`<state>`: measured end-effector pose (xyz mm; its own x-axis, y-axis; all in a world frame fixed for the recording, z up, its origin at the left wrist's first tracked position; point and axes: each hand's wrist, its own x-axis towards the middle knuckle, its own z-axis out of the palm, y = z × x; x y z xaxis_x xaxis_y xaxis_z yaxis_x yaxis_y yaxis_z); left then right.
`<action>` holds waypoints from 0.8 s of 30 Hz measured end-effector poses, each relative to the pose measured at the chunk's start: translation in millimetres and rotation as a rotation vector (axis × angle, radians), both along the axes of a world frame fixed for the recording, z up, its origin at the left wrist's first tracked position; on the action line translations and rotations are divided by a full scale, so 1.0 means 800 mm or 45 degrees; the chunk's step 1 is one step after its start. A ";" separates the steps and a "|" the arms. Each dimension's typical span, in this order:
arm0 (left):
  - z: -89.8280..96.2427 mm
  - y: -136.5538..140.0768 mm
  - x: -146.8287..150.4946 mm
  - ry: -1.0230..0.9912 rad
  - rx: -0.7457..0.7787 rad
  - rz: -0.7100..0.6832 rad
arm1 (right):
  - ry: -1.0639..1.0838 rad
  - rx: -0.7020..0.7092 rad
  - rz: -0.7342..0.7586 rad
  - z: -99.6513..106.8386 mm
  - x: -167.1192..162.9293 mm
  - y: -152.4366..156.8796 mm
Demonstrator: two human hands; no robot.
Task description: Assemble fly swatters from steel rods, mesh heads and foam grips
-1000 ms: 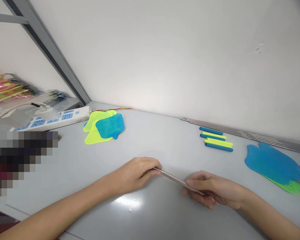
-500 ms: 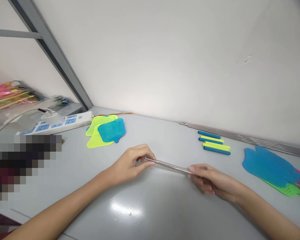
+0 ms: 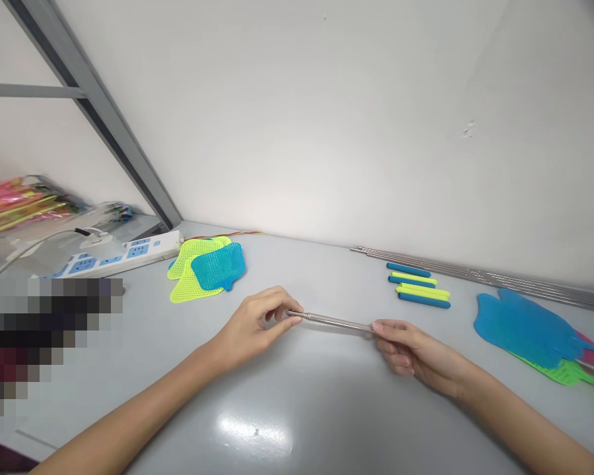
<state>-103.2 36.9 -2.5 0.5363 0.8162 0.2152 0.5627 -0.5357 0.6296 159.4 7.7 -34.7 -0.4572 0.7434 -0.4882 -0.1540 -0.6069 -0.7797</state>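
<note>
A thin silver telescopic rod point(image 3: 339, 322) is held nearly level above the grey table between my two hands. My left hand point(image 3: 264, 326) pinches its left end between thumb and fingers, near a few ring-like grooves. At the other end, my right hand point(image 3: 400, 343) grips it with the thumb on top and the fingers curled under. Beyond my left hand lie flat fly swatter heads: a blue mesh one point(image 3: 220, 266) on top of yellow ones point(image 3: 191, 290). Past my right hand are several short blue and yellow tubes point(image 3: 422, 287), side by side.
Long thin metal rods point(image 3: 455, 272) lie along the wall's foot. At right are fly swatters with a blue hand-shaped head point(image 3: 522, 330) and a green one point(image 3: 567, 373). A white power strip point(image 3: 163, 245), a grey metal post point(image 3: 113, 132) and bagged colourful items point(image 3: 24, 204) stand left.
My right hand has shifted slightly up and left along the rod, which now lies a little more level. The left hand keeps its pinch. The camera view has tilted slightly.
</note>
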 end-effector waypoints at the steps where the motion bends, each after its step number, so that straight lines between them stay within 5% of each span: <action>1: 0.000 0.000 0.000 0.004 0.010 -0.001 | 0.010 -0.003 0.000 -0.002 0.001 0.001; 24: -0.007 0.005 -0.001 0.104 0.039 -0.003 | 0.087 -0.012 -0.001 -0.006 0.005 0.004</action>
